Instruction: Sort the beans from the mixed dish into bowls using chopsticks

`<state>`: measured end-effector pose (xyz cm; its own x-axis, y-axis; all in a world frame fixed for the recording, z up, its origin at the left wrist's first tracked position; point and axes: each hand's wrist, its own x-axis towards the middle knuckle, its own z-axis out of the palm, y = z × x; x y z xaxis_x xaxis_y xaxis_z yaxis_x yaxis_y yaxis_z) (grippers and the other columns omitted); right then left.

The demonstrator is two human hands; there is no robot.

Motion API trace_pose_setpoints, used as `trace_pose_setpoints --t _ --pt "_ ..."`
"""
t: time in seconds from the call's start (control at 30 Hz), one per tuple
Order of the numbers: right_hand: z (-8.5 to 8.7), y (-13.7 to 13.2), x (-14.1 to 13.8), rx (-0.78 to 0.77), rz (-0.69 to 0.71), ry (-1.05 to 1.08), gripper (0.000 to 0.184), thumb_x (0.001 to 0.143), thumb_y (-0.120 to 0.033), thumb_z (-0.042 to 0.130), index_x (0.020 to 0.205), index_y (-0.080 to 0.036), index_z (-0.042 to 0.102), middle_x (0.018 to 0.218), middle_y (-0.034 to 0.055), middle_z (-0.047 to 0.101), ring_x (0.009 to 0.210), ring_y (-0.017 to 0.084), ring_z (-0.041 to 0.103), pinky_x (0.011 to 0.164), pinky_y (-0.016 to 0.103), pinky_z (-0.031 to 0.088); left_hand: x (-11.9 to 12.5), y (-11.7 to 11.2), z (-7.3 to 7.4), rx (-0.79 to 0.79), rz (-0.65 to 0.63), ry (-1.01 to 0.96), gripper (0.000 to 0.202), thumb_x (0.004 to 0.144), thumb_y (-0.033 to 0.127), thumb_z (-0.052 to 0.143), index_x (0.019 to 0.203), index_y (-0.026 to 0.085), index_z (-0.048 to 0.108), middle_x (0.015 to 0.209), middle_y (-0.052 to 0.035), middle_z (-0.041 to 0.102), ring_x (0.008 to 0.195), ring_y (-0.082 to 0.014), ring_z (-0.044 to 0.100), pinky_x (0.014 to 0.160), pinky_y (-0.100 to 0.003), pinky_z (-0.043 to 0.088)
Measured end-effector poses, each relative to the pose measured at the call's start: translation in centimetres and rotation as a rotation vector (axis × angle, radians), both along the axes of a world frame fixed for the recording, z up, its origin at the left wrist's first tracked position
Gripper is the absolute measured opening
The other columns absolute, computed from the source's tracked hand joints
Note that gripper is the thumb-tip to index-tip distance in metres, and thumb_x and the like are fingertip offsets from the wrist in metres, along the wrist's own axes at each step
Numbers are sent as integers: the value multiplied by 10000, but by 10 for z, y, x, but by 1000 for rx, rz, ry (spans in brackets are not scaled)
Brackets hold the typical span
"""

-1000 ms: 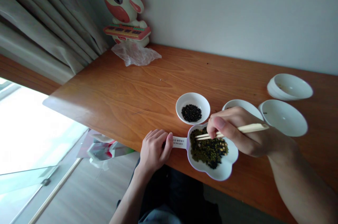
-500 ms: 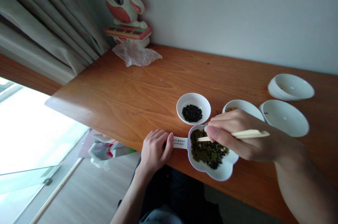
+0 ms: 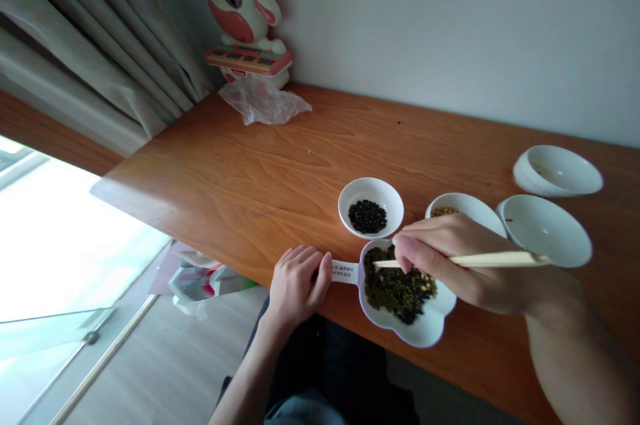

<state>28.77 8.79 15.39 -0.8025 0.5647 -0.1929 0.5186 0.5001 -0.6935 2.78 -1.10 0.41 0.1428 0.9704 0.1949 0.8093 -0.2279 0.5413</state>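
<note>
My left hand (image 3: 300, 281) is closed around the handle of a flower-shaped dish (image 3: 434, 331) with a pale purple rim. Green and black beans (image 3: 397, 295), with a few yellowish bits, lie inside it. My right hand (image 3: 450, 258) grips a pair of chopsticks (image 3: 493, 259), whose tips rest among the beans at the dish's left side. Just behind the dish stands a white bowl (image 3: 347, 217) of black beans (image 3: 367, 216). Another white bowl (image 3: 475, 206), partly covered by my right hand, holds tan grains (image 3: 444, 211).
To the right are a white bowl (image 3: 547, 231) with a dark speck in it and, behind, a white bowl (image 3: 570, 171) with a few bits. A cow-shaped toy keyboard (image 3: 250, 59) and a crumpled clear plastic bag (image 3: 265, 103) occupy the wooden table's (image 3: 280, 171) far left corner.
The chopsticks' rear ends have swung to the right and now show longer behind my right hand. Their tips stay in the beans. The whole view has shifted slightly.
</note>
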Motion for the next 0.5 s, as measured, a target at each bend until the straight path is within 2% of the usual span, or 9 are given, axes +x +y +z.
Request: trace_pose_setpoints --t 0.13,0.23,0.5 --pt "6 -1 0 -28 17 12 493 1114 -475 303 817 -202 586 726 11 610 678 156 546 677 350 351 0 0 0 3 1 3 371 1078 271 443 713 215 476 713 -26 568 666 -171 486 684 -346 384" --pt "4 -1 -1 -48 31 2 477 1117 -452 312 812 -199 576 734 7 616 667 143 544 668 341 352 0 1 0 8 -2 5 379 1080 272 438 707 215 473 710 -27 567 671 -173 488 688 -346 384" --pt "-7 1 1 59 47 26 415 1111 -386 375 780 -199 541 722 -3 623 653 133 520 661 343 320 0 0 -2 11 1 3 389 1085 284 424 704 216 469 705 -29 562 666 -177 501 680 -346 375"
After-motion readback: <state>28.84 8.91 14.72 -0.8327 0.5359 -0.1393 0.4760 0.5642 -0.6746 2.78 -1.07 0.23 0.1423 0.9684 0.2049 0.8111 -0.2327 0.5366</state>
